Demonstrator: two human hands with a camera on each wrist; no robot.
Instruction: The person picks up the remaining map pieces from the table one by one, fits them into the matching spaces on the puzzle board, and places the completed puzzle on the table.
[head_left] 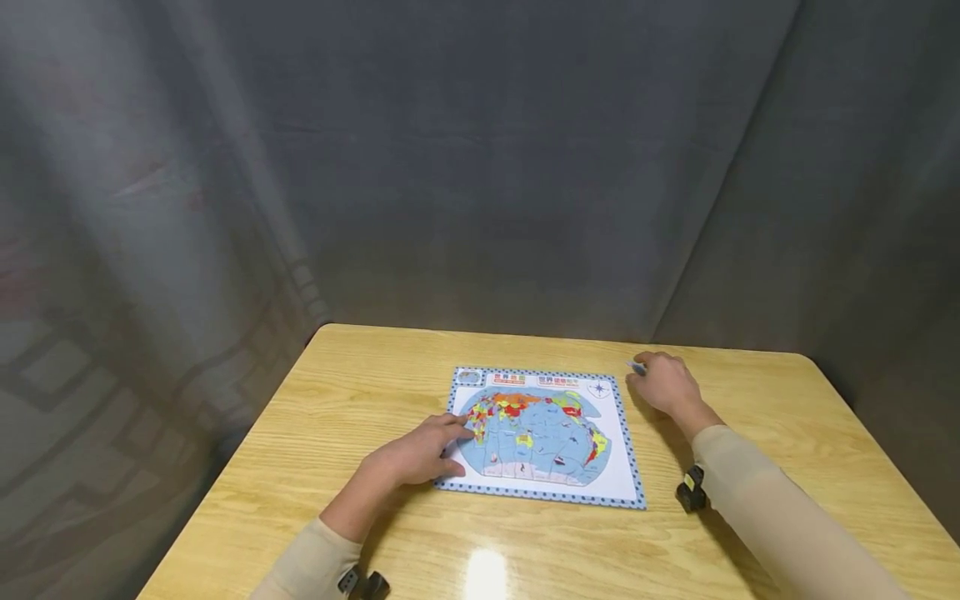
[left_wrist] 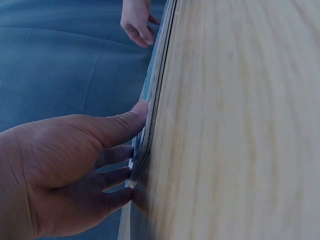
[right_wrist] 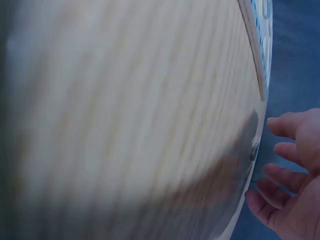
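A world map jigsaw puzzle [head_left: 547, 442] lies flat on the table, its white board edged with a blue dotted border. White board shows through a notch at the map's upper right. My left hand [head_left: 420, 450] rests on the board's left edge, fingers spread; in the left wrist view its thumb [left_wrist: 132, 117] lies along the border. Beyond the board's upper right corner, my right hand [head_left: 666, 385] hovers over a small blue puzzle piece [head_left: 637, 367]. The right wrist view has that piece [right_wrist: 255, 151] on the table, apart from the loosely bent fingers [right_wrist: 282, 177].
The wooden table [head_left: 337, 375] has rounded far corners. A grey curtain [head_left: 510, 183] hangs behind it and along the sides. Small black cameras are strapped at both wrists, over beige sleeves [head_left: 780, 508].
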